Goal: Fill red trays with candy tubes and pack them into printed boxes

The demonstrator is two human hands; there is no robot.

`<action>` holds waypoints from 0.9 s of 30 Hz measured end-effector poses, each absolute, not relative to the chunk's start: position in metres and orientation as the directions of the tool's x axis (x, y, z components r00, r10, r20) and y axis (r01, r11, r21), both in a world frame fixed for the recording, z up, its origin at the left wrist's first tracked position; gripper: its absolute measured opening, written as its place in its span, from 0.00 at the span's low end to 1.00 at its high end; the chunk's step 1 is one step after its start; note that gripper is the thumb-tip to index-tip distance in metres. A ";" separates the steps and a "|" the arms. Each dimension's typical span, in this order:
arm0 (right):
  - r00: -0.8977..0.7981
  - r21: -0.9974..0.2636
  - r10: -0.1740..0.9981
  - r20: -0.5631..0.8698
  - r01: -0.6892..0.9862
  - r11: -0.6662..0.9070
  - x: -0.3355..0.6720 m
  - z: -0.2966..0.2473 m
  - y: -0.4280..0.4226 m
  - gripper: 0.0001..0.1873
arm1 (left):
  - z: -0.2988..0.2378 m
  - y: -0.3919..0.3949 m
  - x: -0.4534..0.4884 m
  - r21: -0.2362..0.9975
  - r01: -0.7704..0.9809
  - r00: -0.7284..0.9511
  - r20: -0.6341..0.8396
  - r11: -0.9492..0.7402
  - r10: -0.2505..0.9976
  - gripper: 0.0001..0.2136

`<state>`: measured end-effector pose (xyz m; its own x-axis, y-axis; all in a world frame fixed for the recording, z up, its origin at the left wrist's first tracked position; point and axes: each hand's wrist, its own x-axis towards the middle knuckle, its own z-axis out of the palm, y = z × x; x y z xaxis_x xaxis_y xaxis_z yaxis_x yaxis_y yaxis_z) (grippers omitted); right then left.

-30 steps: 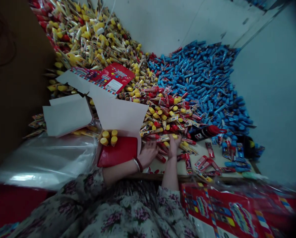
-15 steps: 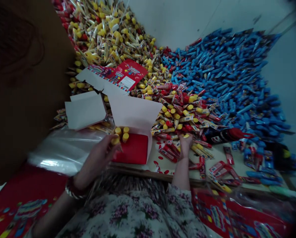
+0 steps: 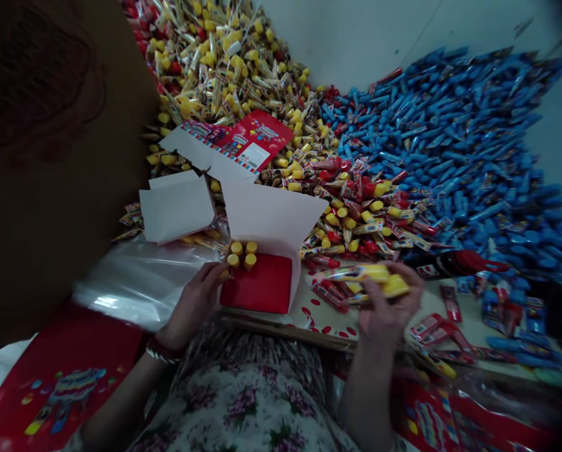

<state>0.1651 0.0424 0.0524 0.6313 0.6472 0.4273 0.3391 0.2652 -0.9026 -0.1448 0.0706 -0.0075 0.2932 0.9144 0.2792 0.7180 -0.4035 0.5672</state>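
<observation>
**Two hands working beside an open box of yellow-capped tubes**

From the head camera, the right hand (image 3: 387,317) grips several long, glossy wrapped tubes (image 3: 363,279) crosswise, fingers closed around them. The left hand (image 3: 194,306) curves at the edge of a white cardboard box (image 3: 271,218); its fingers (image 3: 210,276) sit just beside four upright tubes (image 3: 242,254), though whether they hold anything is hard to tell. Those tubes stand close together in one corner, against a smooth red insert (image 3: 256,284), as though packed in rows. The box's thin flaps stand open, leaving the inside exposed. Beyond it lie a loose, crinkly heap of yellow-and-red packets (image 3: 224,69) and a heap of shiny blue packets (image 3: 450,144). A clear plastic sheet (image 3: 135,292) lies at left.
</observation>
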 end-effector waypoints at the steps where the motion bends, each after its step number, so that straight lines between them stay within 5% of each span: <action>1: 0.532 -0.910 0.741 0.410 0.299 0.288 0.148 0.051 0.042 0.19 | -0.008 0.070 -0.147 0.567 0.705 0.327 0.275 -0.427 0.904 0.15; 4: 0.210 -0.922 0.908 0.363 0.219 0.318 0.101 0.031 0.047 0.13 | -0.014 0.065 -0.154 0.579 0.661 0.409 0.255 -0.477 0.876 0.17; 9: -0.055 -0.935 0.942 0.330 0.115 0.335 0.066 -0.013 0.072 0.08 | -0.029 0.062 -0.167 0.569 0.662 0.407 0.275 -0.489 0.871 0.20; 15: -0.349 -0.884 0.885 0.307 0.239 0.401 0.075 -0.016 0.092 0.05 | -0.030 0.069 -0.168 0.540 0.670 0.440 0.263 -0.509 0.859 0.20; 27: -0.753 -0.753 0.644 0.137 0.343 0.562 0.072 0.013 0.121 0.19 | 0.002 0.096 -0.166 0.691 0.612 0.547 -0.018 -0.385 0.837 0.18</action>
<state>0.0720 0.1205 0.0132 -0.7529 0.6437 0.1372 0.3430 0.5617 -0.7529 -0.1661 0.0963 0.0017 0.5466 0.8372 -0.0180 0.6120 -0.3847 0.6910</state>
